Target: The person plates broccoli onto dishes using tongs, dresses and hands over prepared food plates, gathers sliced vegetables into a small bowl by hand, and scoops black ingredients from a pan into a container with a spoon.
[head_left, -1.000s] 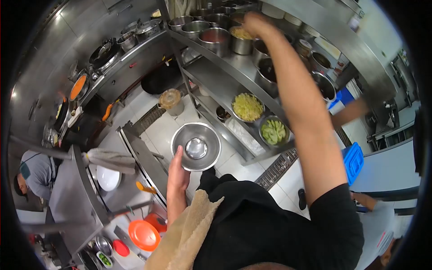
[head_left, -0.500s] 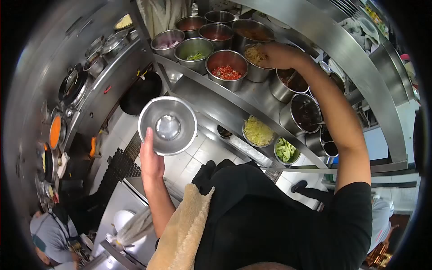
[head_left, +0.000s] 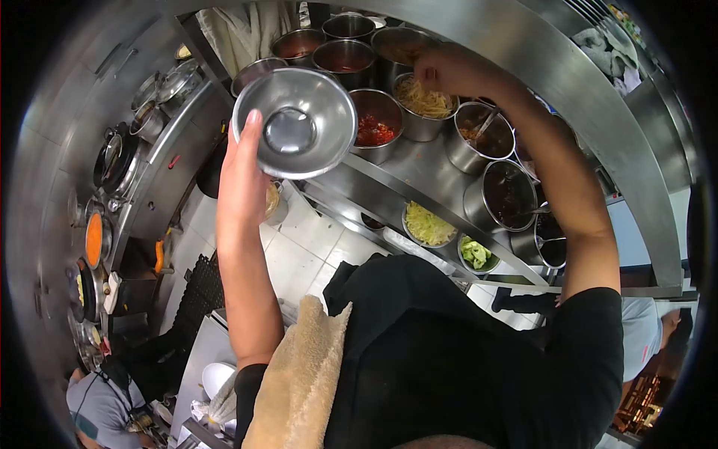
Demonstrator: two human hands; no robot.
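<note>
My left hand [head_left: 243,161] grips a steel mixing bowl [head_left: 329,112] by its near side, thumb over the rim. Inside the bowl only a shiny base shows. The bowl partly covers the front left pots on the shelf. My right hand [head_left: 456,72] is curled above a steel pot of pale yellow shreds [head_left: 420,97], close to a pot with reddish-brown contents [head_left: 400,46]. Its fingertips are shadowed, and what they hold, if anything, cannot be made out. Beside the shreds stands a pot of chopped red pepper [head_left: 374,131].
Right of the shreds stand pots of dark sauce [head_left: 508,191] with spoons. Under the steel shelf [head_left: 419,168] sit bowls of shredded lettuce [head_left: 428,223] and green leaves [head_left: 475,253]. Pans line the left counter [head_left: 161,142]. One person [head_left: 105,408] is at lower left, another [head_left: 639,337] at right.
My left hand has raised the bowl up and to the right, over the front pots. My right hand has lifted slightly back out of the shreds, uncovering more of them.
</note>
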